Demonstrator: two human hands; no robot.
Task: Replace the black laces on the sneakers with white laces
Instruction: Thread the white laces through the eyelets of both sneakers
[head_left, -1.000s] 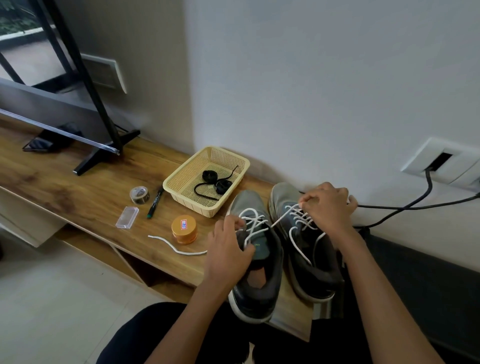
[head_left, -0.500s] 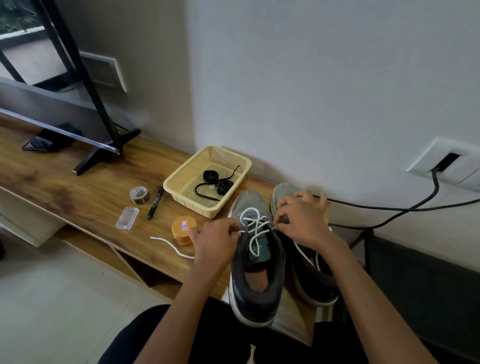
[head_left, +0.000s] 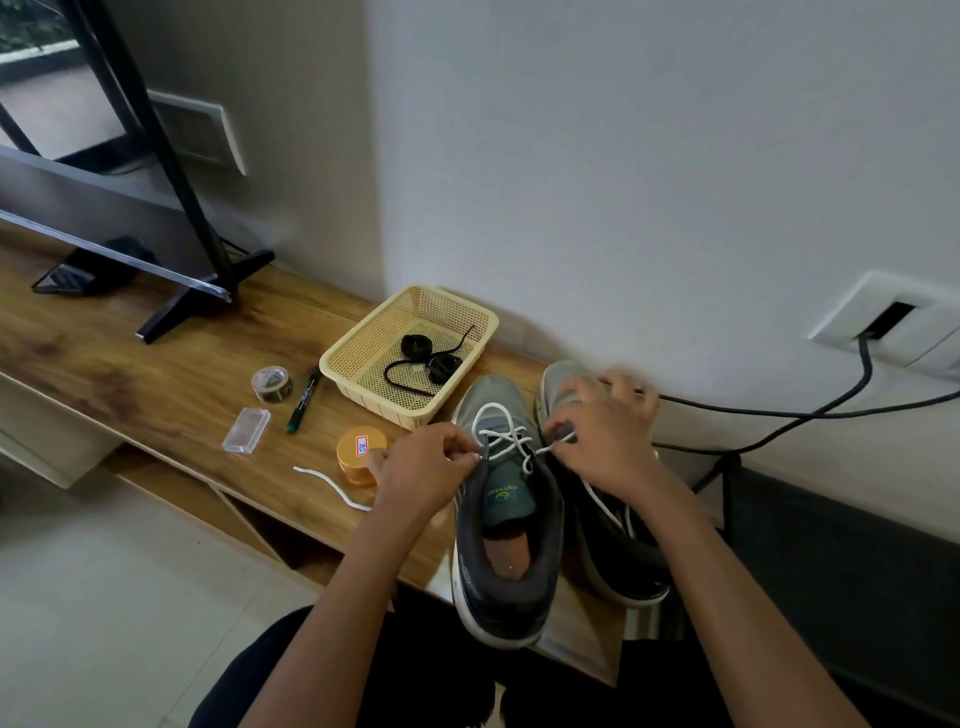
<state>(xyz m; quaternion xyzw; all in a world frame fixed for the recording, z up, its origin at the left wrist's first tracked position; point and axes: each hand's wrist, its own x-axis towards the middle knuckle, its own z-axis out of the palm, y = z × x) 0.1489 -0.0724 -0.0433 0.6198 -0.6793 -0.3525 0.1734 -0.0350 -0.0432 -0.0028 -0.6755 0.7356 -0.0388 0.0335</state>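
Pinching the white lace (head_left: 501, 436) at frame centre with left hand (head_left: 421, 467) on its left end and right hand (head_left: 602, 436) on its right, crosswise to the toe-to-heel axis of the sneaker (head_left: 506, 545).

Two grey sneakers stand side by side at the right end of the wooden surface (head_left: 130, 374). The heel of the left sneaker (head_left: 498, 603) juts past the near edge, and the right sneaker (head_left: 623, 561) is just beside it. The left grip (head_left: 421, 467) pinches the white lace (head_left: 501, 436) at the left sneaker's eyelets. The right grip (head_left: 602, 436) pinches the lace on the other side. A loose lace end (head_left: 332, 486) lies near the near edge beside an orange tin (head_left: 358, 457). A yellow basket (head_left: 332, 364) by the far edge holds coiled black laces (head_left: 431, 364). Left of it lie a marker (head_left: 304, 397), a tape roll (head_left: 271, 383) and a clear case (head_left: 246, 430).
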